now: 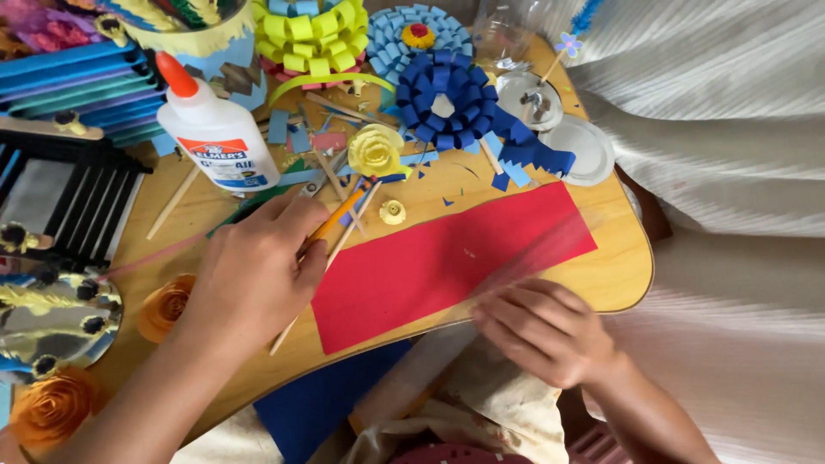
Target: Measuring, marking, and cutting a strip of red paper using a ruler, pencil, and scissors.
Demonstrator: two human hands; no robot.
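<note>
A red paper sheet lies on the wooden table, reaching from the middle to the near edge. My left hand rests on the table at the sheet's left end, closed around an orange pencil whose tip points away from me. My right hand sits at the table's near edge, fingers bent over a blurred ruler-like strip that lies across the red paper's right part. A thin wooden stick runs under my left hand.
A white glue bottle with orange cap stands behind my left hand. Blue, yellow and orange paper flowers, paper scraps, sticks, round lids and a dark slatted frame crowd the table. Blue paper lies below the edge.
</note>
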